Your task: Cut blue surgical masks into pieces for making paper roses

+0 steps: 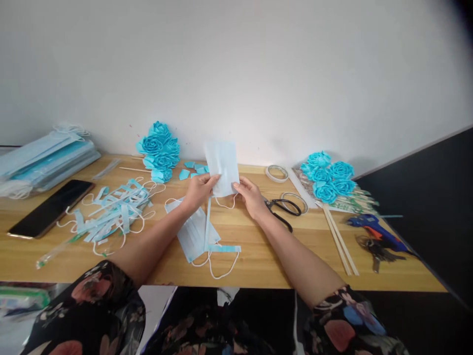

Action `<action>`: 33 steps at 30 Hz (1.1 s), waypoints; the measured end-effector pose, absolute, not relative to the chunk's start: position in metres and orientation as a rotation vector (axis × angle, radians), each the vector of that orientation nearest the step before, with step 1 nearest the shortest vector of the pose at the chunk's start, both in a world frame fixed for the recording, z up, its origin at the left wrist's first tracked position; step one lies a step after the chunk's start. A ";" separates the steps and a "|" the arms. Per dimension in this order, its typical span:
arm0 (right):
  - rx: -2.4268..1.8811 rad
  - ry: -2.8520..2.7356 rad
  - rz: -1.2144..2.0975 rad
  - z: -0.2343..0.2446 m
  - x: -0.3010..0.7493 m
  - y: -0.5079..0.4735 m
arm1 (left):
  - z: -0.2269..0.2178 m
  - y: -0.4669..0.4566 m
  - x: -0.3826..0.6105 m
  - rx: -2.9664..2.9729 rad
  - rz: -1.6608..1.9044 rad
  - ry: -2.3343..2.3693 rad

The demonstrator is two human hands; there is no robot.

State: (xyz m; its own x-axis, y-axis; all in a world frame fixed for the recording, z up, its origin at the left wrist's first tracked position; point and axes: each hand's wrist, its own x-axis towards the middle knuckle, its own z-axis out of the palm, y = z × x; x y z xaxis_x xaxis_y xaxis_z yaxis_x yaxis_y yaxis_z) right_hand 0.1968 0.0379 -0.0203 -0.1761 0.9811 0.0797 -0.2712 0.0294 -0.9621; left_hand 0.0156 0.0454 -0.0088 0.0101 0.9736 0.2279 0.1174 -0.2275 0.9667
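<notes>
A pale blue face-mask sheet (222, 165) stands upright above the wooden table (258, 246), gripped at its lower edge from both sides. My left hand (199, 191) pinches its lower left corner and my right hand (250, 195) pinches its lower right corner. A blue edge strip and a white ear loop hang down from the sheet. Under my hands lie more face masks (194, 231) with cut strips and loops (218, 254). Black scissors (284, 209) rest just right of my right hand.
A pile of cut strips and loops (114, 212) and a phone (51, 207) lie left, by a stack of masks (44, 160). Blue fabric roses (158, 150) lean on the wall; more roses on sticks (328, 180), tape rolls (277, 172), glue gun (373, 229) and keys (377, 249) lie right.
</notes>
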 end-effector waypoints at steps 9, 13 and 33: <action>-0.963 -1.227 1.239 -0.017 0.199 0.037 | -0.002 0.040 0.014 1.385 1.429 0.985; -0.956 -1.296 1.061 -0.013 0.203 0.038 | 0.000 0.037 0.014 1.363 1.329 0.957; -0.858 -1.387 1.335 -0.015 0.191 0.027 | -0.001 0.026 0.028 1.317 1.354 0.977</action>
State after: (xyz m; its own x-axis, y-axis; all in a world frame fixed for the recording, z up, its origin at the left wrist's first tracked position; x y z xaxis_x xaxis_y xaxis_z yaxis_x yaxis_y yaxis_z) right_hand 0.1908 0.0274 -0.0153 -0.2606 0.9493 0.1759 -0.1395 0.1432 -0.9798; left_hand 0.0281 0.0259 -0.0014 0.0584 0.9755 0.2120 -0.1056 -0.2051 0.9730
